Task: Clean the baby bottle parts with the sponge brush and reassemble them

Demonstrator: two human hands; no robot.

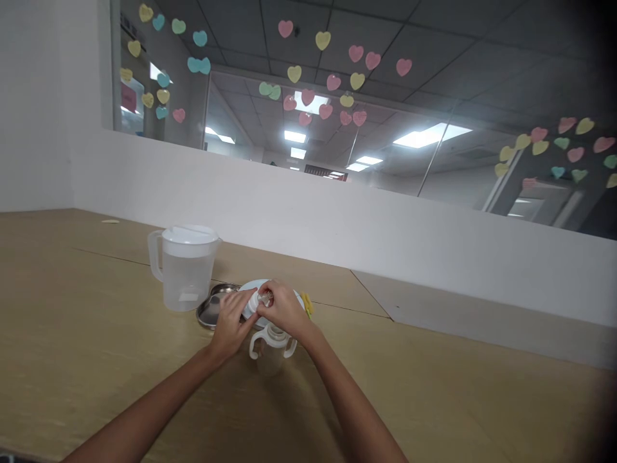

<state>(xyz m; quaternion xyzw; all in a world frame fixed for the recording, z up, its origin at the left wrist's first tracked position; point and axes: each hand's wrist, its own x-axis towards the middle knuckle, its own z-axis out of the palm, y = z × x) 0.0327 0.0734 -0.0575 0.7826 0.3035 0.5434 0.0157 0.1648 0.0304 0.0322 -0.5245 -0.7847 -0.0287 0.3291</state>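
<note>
Both of my hands meet over a wooden table (434, 386). My left hand (230, 323) is closed around a small white bottle part (250, 303), gripping it from the left. My right hand (284, 310) pinches the same piece at its top end, fingers curled. Just below the hands stands a clear baby bottle with two white handles (270, 348), without its top. Behind the hands lie a white plate (250, 285) and a round metal dish (214, 308).
A clear plastic jug with a white lid (185, 267) stands left of the dish. Something yellow (307, 303) peeks out right of the plate. A low white wall (337, 225) runs behind the table, with a window covered in heart stickers above.
</note>
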